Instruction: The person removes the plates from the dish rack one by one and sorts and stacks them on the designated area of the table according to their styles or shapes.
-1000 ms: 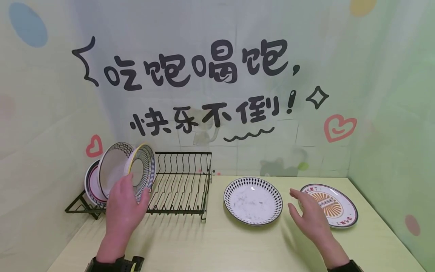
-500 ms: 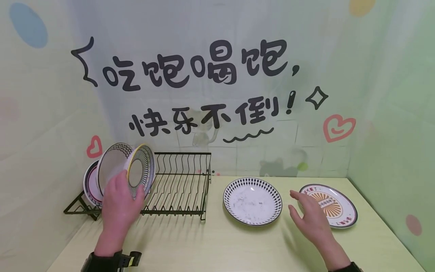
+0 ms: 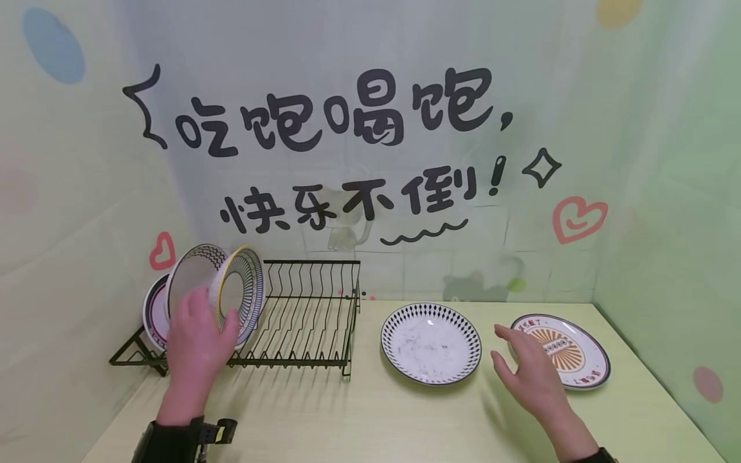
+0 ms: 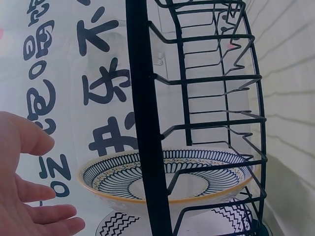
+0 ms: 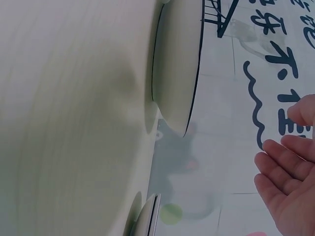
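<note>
A yellow-rimmed dish (image 3: 253, 289) with a dark lined pattern stands on edge in the black wire dish rack (image 3: 312, 262). In the left wrist view, the left hand (image 4: 29, 187) is apart from this dish (image 4: 211, 169), its fingers extended and holding nothing. In the head view, the left hand (image 3: 199, 341) overlaps the dish's left side. The right hand (image 3: 532, 373) hovers between a white plate with black diamonds round its rim (image 3: 431, 344) and a plate with an orange sunburst (image 3: 585, 354). Its fingers are relaxed and grip nothing, as the right wrist view shows of the right hand (image 5: 290, 177).
Two more dishes stand in the rack's left end: one with a zigzag rim (image 3: 188, 276) and, behind it, one with a dark and pink rim (image 3: 155, 315). The rack's slots extend right of the yellow-rimmed dish. A printed curtain (image 3: 347, 38) hangs behind the pale wooden table (image 3: 359, 424).
The left hand has let go of the yellow-rimmed dish and drawn back slightly left and down. The dish stays upright in the rack. The right hand has barely moved.
</note>
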